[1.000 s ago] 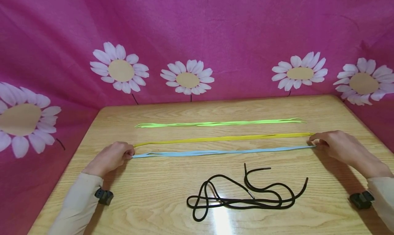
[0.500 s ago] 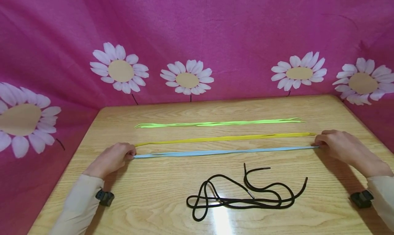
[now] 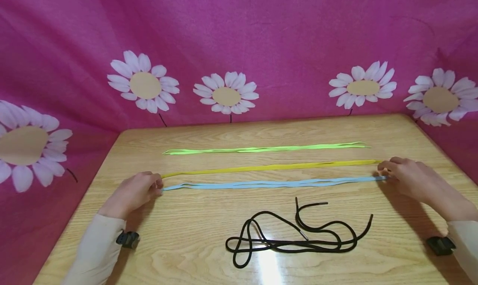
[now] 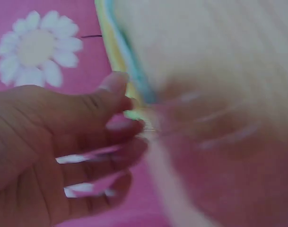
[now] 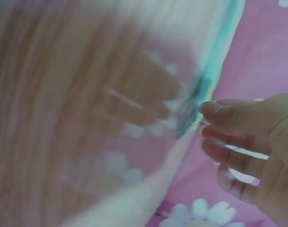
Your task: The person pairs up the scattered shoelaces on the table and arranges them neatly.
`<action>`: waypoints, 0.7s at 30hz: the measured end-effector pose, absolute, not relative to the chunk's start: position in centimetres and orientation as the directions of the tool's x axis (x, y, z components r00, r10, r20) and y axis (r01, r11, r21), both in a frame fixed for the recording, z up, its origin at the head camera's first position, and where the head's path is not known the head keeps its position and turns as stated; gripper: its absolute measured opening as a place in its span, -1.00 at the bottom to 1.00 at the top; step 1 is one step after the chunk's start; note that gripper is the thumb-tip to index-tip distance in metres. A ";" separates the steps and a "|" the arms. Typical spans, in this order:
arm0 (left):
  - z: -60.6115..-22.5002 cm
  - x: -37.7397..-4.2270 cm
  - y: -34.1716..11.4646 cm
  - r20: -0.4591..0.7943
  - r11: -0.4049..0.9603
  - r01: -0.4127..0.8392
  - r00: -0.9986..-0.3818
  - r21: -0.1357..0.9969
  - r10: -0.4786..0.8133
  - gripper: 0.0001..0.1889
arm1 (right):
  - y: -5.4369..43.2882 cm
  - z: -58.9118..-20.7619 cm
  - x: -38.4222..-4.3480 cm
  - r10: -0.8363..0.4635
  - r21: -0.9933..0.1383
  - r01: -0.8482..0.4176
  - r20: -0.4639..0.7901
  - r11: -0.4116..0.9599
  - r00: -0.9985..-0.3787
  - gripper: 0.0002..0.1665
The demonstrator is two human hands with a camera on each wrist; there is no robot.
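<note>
A light blue shoelace [image 3: 239, 185], doubled into strands, lies stretched from left to right across the wooden table. At its left end is my left hand [image 3: 136, 193], the thumb and fingers parted just beside the tip in the left wrist view. My right hand [image 3: 412, 181] is at the other end; in the right wrist view, the fingers [image 5: 238, 161] are loosely bent and apart from the thumb, with the lace's end beyond them. Just behind, a yellow shoelace [image 3: 261, 168] runs nearly parallel. Farther back lies a neon green shoelace [image 3: 261, 149], also straightened.
A black round cord lace [image 3: 291, 245] lies in loose loops at the front of the table [image 3: 179, 243]. Pink cloth [image 3: 291, 36] with white daisies hangs behind and along both sides. Glare from a light shows near the front middle.
Both hands held the blue shoelace's ends and drew it rightward and taut. Now the fingers have loosened from it, and its strands have spread slightly apart.
</note>
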State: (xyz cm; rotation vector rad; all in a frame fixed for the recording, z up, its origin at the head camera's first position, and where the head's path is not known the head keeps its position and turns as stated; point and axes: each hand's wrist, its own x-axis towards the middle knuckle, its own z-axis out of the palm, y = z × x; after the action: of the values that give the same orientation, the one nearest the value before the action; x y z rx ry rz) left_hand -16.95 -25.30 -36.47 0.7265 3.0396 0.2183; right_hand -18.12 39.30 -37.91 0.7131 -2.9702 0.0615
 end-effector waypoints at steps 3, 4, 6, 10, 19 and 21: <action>-35.3 -15.9 -23.6 0.072 0.871 0.480 -0.877 0.103 0.475 -0.86 | 37.7 -37.1 -17.4 -0.518 -0.011 -0.529 0.191 0.848 -0.834 -0.58; -35.0 -15.6 -22.8 0.084 0.857 0.506 -0.862 0.099 0.500 -0.86 | 36.9 -36.8 -17.2 -0.546 -0.008 -0.562 0.226 0.827 -0.807 -0.55; -34.7 -15.2 -20.9 0.103 0.808 0.577 -0.816 0.114 0.568 -0.88 | 35.1 -36.3 -16.6 -0.605 -0.002 -0.629 0.273 0.777 -0.748 -0.52; -35.0 -14.2 -16.9 0.146 0.663 0.723 -0.690 0.193 0.709 -0.92 | 30.7 -36.1 -15.1 -0.714 -0.038 -0.772 0.351 0.635 -0.605 -0.81; -37.2 -12.3 -10.4 0.108 0.459 0.842 -0.504 0.284 0.857 -0.56 | 24.0 -37.7 -10.9 -0.818 -0.121 -0.885 0.343 0.450 -0.463 -0.78; -37.7 -12.1 -9.8 0.054 0.457 0.836 -0.494 0.305 0.868 -0.48 | 23.5 -38.0 -10.1 -0.826 -0.131 -0.873 0.286 0.469 -0.487 -0.70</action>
State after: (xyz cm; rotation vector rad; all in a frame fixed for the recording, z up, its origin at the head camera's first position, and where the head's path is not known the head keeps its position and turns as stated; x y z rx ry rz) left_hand -12.06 -9.75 -37.65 1.5185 2.5868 0.4460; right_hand -10.11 23.46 -38.00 1.4804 -2.5319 0.3867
